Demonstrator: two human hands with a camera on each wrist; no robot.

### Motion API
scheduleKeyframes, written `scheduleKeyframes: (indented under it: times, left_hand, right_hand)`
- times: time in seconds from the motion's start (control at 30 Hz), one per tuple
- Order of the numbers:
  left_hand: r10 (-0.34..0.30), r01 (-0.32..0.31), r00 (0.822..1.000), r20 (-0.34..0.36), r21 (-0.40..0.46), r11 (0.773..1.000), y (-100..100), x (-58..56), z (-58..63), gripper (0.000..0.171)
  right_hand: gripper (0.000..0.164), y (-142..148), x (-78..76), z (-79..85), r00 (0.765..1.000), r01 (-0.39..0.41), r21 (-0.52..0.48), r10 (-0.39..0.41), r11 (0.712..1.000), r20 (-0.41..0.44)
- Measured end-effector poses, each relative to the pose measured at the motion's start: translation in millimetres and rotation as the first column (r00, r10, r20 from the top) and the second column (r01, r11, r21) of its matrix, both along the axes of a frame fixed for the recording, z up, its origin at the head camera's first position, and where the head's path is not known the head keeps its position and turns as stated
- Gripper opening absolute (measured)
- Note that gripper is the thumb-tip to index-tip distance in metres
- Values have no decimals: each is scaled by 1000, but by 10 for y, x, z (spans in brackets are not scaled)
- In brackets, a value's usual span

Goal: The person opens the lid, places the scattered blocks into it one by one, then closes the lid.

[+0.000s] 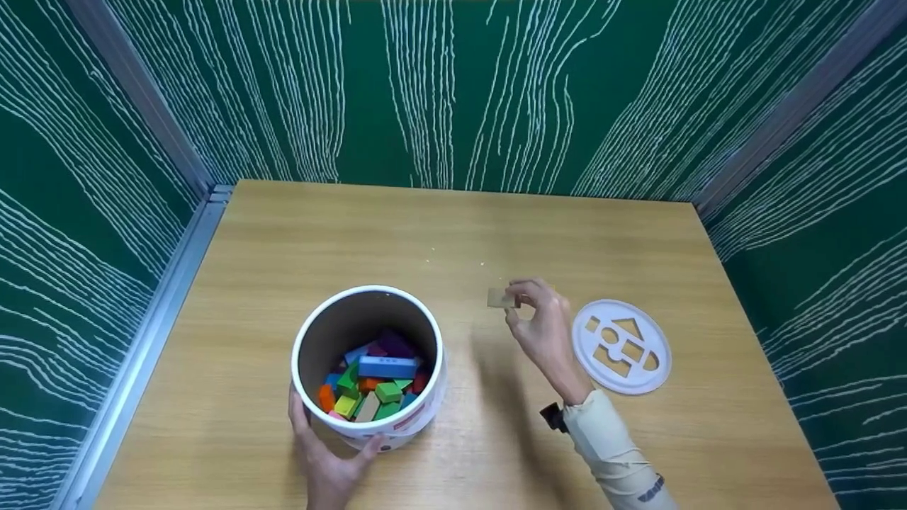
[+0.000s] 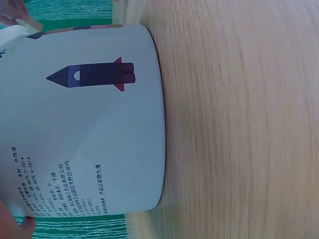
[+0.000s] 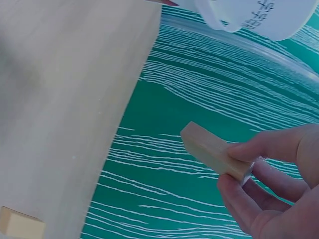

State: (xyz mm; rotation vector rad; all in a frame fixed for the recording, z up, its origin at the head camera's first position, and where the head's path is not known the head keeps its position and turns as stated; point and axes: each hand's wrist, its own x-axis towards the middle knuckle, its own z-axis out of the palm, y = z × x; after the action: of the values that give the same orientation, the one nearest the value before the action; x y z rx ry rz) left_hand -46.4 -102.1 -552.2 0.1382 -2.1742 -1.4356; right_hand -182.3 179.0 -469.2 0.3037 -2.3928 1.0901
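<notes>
A white bucket [image 1: 435,398] stands on the table, with several coloured blocks [image 1: 386,367] inside. My left hand [image 1: 327,464] grips its near left side, the thumb across the front. In the left wrist view the bucket wall [image 2: 109,134] shows a printed rocket and small text. Right of the bucket, above the table, my right hand [image 1: 544,326] pinches a plain wooden block [image 1: 499,298] between thumb and fingertips. The right wrist view shows this wooden block [image 3: 209,149] as an oblong piece, one end covered by the fingers.
A round white lid [image 1: 585,354] with shaped cut-outs lies right of the right hand. Another light wooden block [image 3: 22,225] appears at the lower left of the right wrist view. Tiny pale specks dot the table [image 1: 340,234]. Green walls with white lines surround it.
</notes>
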Motion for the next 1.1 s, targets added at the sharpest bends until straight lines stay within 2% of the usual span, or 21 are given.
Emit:
scheduleKeyframes:
  times: [0.2,0.4,0.57,0.73,0.87,1.1]
  left_hand:
    - [5,-5,1000,-26,-17,1000,2,2,-22,117]
    - [-29,25,994,-102,-37,999,-17,-10,-49,117]
    - [-24,21,997,-78,-32,999,-16,-8,-36,117]
    - [-32,29,995,-95,-33,999,-8,-11,-4,115]
    - [-27,25,996,-82,-21,999,-5,-14,7,115]
    - [-18,17,998,-63,-20,1000,-10,-11,-22,117]
  right_hand:
    - [23,-37,45,106,999,-16,31,18,999,-50]
    - [22,-81,114,227,994,-28,55,34,998,-103]
    - [22,-124,191,333,989,-52,75,62,996,-136]
    - [23,-169,252,426,986,-66,94,80,993,-149]
    - [24,-218,307,501,984,-78,109,94,991,-149]
    - [24,-336,424,638,968,-172,101,187,980,-166]
